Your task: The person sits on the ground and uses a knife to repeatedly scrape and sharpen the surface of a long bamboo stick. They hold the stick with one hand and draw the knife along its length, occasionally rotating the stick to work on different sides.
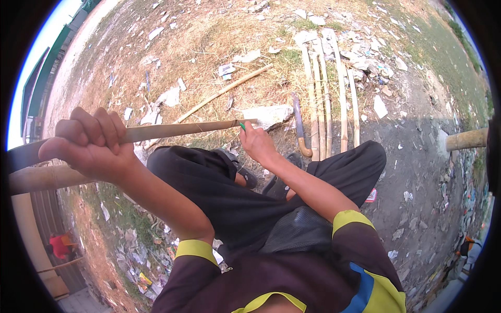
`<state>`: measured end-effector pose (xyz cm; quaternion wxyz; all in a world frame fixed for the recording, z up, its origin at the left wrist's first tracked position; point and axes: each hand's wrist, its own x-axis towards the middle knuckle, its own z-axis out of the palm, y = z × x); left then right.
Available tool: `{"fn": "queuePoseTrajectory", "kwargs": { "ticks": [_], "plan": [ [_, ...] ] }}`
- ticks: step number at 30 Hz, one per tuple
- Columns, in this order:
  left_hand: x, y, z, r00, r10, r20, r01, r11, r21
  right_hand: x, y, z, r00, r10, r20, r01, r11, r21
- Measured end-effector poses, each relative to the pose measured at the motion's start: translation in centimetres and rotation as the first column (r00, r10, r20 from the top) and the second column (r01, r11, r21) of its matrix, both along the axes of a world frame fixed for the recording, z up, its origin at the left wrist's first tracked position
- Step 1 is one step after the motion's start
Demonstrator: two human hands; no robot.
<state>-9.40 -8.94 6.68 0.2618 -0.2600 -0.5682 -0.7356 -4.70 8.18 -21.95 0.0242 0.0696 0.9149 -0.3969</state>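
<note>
My left hand [96,138] is closed in a fist around a flat bamboo strip [182,130] that runs out to the right across the front of my knees. Near the strip's far right end, my right hand [257,143] has its fingers pinched on a small green object [242,126], mostly hidden by the fingers. Its tip meets the strip, where a dark mark crosses the surface. Just beyond my feet lies a blade with a curved wooden handle [302,147]. Several split bamboo strips [327,99] lie side by side to its right.
Another bamboo piece [224,93] lies slantwise on dry grass ahead. A thick bamboo pole [47,179] passes under my left hand, and a pole end [467,139] shows at far right. A whitish slab [271,116] and scattered litter cover the ground. A person in red [61,245] is at lower left.
</note>
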Motion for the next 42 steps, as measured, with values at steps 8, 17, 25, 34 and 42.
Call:
{"fn": "queuePoseTrajectory", "kwargs": {
  "ticks": [8, 17, 25, 34, 42],
  "plan": [
    [-0.3, 2.9, 0.9, 0.994, 0.103, 0.040, -0.106, 0.992, 0.068, 0.4, 1.6, -6.7, 0.984, -0.092, 0.151, 0.076, 0.991, 0.111],
    [-1.3, 4.3, 0.3, 0.998, -0.035, 0.059, 0.031, 0.997, 0.067, 1.7, 4.8, -5.3, 0.988, -0.133, 0.080, 0.146, 0.972, -0.184],
    [-1.5, 2.9, -0.6, 0.979, -0.196, 0.063, 0.194, 0.980, 0.038, 1.2, 1.7, 1.1, 0.994, -0.093, 0.057, 0.108, 0.886, -0.451],
    [-1.7, -0.1, -1.4, 0.888, -0.457, 0.044, 0.450, 0.886, 0.115, 0.8, 0.5, 0.2, 0.997, -0.082, 0.012, 0.081, 0.949, -0.304],
    [-1.7, 0.0, -1.3, 0.853, -0.522, 0.029, 0.514, 0.848, 0.129, 1.9, 1.1, -1.3, 0.985, -0.139, 0.101, 0.156, 0.968, -0.194]
  ]
}}
